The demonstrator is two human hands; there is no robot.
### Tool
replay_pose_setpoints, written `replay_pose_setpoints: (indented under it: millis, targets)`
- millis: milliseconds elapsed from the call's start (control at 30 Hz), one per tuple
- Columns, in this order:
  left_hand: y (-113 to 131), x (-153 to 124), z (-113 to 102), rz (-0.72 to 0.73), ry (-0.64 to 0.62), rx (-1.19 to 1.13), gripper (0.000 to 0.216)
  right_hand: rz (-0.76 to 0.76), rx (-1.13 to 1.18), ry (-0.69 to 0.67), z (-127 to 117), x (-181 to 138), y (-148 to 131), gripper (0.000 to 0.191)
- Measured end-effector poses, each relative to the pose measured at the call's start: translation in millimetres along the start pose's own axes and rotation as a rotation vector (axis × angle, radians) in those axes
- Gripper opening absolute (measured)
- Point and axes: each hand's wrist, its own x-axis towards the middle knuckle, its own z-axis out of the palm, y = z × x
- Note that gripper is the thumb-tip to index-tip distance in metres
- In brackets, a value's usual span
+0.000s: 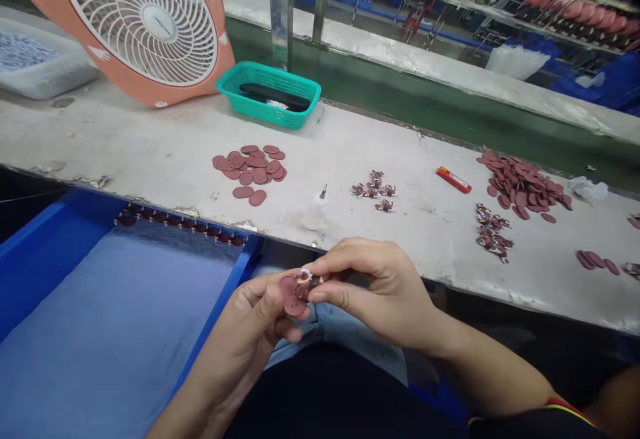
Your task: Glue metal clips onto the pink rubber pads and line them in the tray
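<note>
My left hand (pixel 253 315) grips a reddish-brown oval disc (pixel 293 299) between thumb and fingers, above my lap. Against the disc, my right hand (pixel 373 285) pinches a small painted figurine (pixel 309 281), brown with white and peach parts. The figurine touches the disc's face; my fingers hide part of it, so I cannot tell whether it is seated. Beyond my hands, loose oval discs (pixel 257 167) lie on the worktable (pixel 320 152). To their right is a small cluster of figurines (pixel 374 187). A small white bottle with a dark thin tip (pixel 323 192) stands near the table's front edge.
A blue bin (pixel 215 332) at left has finished-looking pieces along its far rim. Behind stand an orange fan (pixel 155 25) and a green basket (pixel 270 115). Rightward lie a red packet (pixel 454 179), a disc pile (pixel 523 182) and more figurines (pixel 493 232). Another person's arm (pixel 617 399) shows lower right.
</note>
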Motion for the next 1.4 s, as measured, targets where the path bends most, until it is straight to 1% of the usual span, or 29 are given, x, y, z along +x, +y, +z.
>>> replay_pose_setpoints:
  millis: [100,200,333,567,700,833,1067,1200,1400]
  targets:
    - [-1.7,1.4,-5.1,-0.013,-0.045,-0.005,0.034,0.01,0.023,-0.014,0.9,1.5,-0.3,0.016]
    - [-1.6,1.6,-4.8,-0.014,-0.045,-0.021,0.033,0.033,0.042,-0.027,1.1,3.2,0.2,0.014]
    - [-2.3,2.7,-4.9,-0.05,-0.04,-0.042,0.031,0.052,0.012,-0.038,0.2,3.6,0.5,0.013]
    - [-3.4,2.2,-7.2,-0.087,-0.003,-0.099,0.026,-0.015,-0.121,-0.055,1.3,2.9,-3.9,0.013]
    - [-2.5,1.0,-5.6,-0.096,0.001,-0.126,0.024,0.004,-0.096,-0.056,3.6,3.2,-4.4,0.01]
    - [-3.4,1.7,-6.6,-0.109,0.001,-0.126,0.027,0.001,-0.097,-0.064,4.9,3.4,-3.8,0.008]
    - [-2.8,-0.5,-9.2,-0.107,0.038,-0.116,0.024,-0.042,-0.156,-0.087,4.1,3.1,-1.9,0.009]
    - [-1.8,-0.8,-8.7,-0.104,0.051,-0.127,0.028,-0.055,-0.173,-0.097,3.9,4.8,-0.8,0.009]
    - [-4.4,0.5,-7.4,-0.079,0.075,-0.096,0.03,-0.121,-0.17,-0.116,5.0,5.7,-0.2,0.01]
